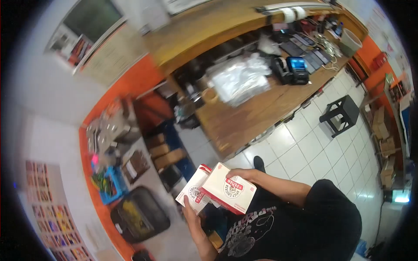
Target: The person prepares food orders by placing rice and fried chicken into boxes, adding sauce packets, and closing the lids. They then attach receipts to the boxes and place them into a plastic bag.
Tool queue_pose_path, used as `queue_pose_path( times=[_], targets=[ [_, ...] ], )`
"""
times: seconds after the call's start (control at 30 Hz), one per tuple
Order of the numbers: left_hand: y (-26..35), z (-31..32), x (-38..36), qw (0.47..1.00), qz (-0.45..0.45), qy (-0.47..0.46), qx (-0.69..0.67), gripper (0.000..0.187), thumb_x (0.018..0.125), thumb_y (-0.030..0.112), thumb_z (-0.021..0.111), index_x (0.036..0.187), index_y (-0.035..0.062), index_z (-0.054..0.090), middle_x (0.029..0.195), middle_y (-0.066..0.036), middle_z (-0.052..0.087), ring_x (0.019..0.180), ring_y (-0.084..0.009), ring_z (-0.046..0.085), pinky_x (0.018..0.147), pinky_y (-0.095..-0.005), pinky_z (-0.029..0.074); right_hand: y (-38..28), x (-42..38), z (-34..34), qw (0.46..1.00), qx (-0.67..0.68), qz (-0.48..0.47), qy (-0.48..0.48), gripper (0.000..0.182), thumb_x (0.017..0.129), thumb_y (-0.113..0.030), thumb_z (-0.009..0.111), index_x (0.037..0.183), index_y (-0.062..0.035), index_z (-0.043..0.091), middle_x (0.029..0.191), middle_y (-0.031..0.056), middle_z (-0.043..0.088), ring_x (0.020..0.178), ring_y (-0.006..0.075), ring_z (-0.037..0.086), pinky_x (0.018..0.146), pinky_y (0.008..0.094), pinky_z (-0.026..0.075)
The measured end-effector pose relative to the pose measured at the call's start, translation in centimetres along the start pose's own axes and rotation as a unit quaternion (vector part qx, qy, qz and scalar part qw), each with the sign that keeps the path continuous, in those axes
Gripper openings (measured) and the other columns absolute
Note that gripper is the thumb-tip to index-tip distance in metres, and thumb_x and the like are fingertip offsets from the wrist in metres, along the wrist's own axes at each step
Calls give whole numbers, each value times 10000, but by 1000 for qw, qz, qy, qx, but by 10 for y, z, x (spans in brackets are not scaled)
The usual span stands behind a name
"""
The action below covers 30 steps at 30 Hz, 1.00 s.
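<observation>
In front of my black shirt are two white and red cardboard food boxes printed with a round chicken logo. My left hand is closed on the edge of the left box, its thumb on the printed face. My right hand grips the upper edge of the right box. The right box partly overlaps the left one. Most fingers of both hands are hidden behind the boxes.
A wooden counter bears plastic bags, a small printer and several phones. A black stool stands on the tiled floor. To the left, a side counter holds a blue basket and a dark lidded container.
</observation>
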<state>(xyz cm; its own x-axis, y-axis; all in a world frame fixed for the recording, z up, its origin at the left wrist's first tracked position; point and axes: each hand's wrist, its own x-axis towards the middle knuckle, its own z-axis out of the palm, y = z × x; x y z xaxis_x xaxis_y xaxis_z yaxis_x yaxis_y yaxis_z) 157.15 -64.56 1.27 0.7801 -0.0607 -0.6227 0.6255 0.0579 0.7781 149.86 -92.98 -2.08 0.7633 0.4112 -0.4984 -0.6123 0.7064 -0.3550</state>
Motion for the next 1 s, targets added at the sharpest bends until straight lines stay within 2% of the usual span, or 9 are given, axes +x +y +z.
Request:
queue_pose_path(
  times=[0.27, 0.43, 0.5, 0.67, 0.73, 0.83, 0.93, 0.97, 1.0],
  targets=[
    [-10, 319, 94, 977, -37, -184, 97, 538, 1010, 393, 466, 1369, -8, 450, 1318, -133, 562, 1178, -244, 570, 997, -368, 447, -168, -138, -179, 978, 85, -179, 58, 413, 851, -194, 681, 1179, 43, 599, 1042, 147, 699, 855, 171, 704, 753, 318, 594],
    [-16, 465, 124, 930, -55, -243, 270, 609, 977, 483, 498, 1367, 18, 446, 1215, -114, 613, 1067, -230, 625, 870, -373, 518, -236, -184, -255, 955, 100, -243, 138, 396, 862, -259, 678, 1109, 44, 613, 1020, 138, 687, 831, 190, 696, 737, 334, 590],
    [-23, 499, 134, 895, 28, -276, 350, 584, 981, 411, 527, 1381, 6, 399, 1237, -137, 568, 1021, -260, 628, 704, -386, 581, -249, -197, -265, 944, 88, -271, 166, 403, 868, -268, 671, 1112, 46, 613, 1042, 139, 680, 855, 186, 691, 747, 332, 585],
    [-24, 522, 112, 913, 15, -210, 351, 543, 981, 350, 551, 1386, 22, 399, 1295, -164, 505, 1103, -273, 567, 830, -402, 533, -243, -241, -258, 868, 32, -413, 275, 402, 899, -284, 615, 1161, 19, 582, 1065, 92, 654, 946, 136, 636, 846, 285, 517],
    [-28, 501, 105, 754, 438, -94, 479, 533, 968, 325, 577, 1378, 27, 412, 1280, -169, 495, 1149, -270, 525, 946, -400, 459, -225, -256, -246, 847, 26, -441, 296, 410, 889, -276, 646, 1162, 20, 570, 1070, 76, 641, 957, 125, 613, 863, 272, 492],
    [-4, 473, 38, 826, 286, -288, 391, 577, 954, 339, 599, 1391, 21, 398, 1288, -157, 478, 1190, -258, 490, 1017, -412, 392, -188, -254, -230, 819, -3, -439, 370, 422, 859, -264, 704, 1150, 13, 575, 1061, 74, 645, 941, 126, 619, 835, 277, 506],
    [-4, 439, 4, 825, 81, -469, 305, 787, 922, 420, 636, 1480, 13, 258, 1360, -155, 442, 1270, -244, 443, 1071, -403, 354, -174, -243, -201, 902, -66, -302, 300, 506, 817, -294, 762, 1176, 4, 565, 1036, 96, 648, 908, 144, 630, 786, 289, 525],
    [-11, 421, 3, 847, 23, -444, 293, 919, 889, 469, 665, 1510, 9, 168, 1393, -166, 429, 1294, -249, 430, 1106, -396, 315, -180, -236, -185, 914, -82, -292, 269, 547, 810, -340, 764, 1171, 19, 563, 1043, 118, 639, 922, 176, 627, 803, 300, 517],
    [-28, 394, 21, 863, 20, -429, 267, 802, 922, 366, 656, 1486, 0, 220, 1391, -169, 440, 1228, -255, 496, 1055, -389, 386, -149, -185, -196, 901, -114, -307, 283, 596, 796, -404, 762, 1150, 34, 566, 1040, 137, 632, 940, 196, 618, 814, 320, 509]
  ],
)
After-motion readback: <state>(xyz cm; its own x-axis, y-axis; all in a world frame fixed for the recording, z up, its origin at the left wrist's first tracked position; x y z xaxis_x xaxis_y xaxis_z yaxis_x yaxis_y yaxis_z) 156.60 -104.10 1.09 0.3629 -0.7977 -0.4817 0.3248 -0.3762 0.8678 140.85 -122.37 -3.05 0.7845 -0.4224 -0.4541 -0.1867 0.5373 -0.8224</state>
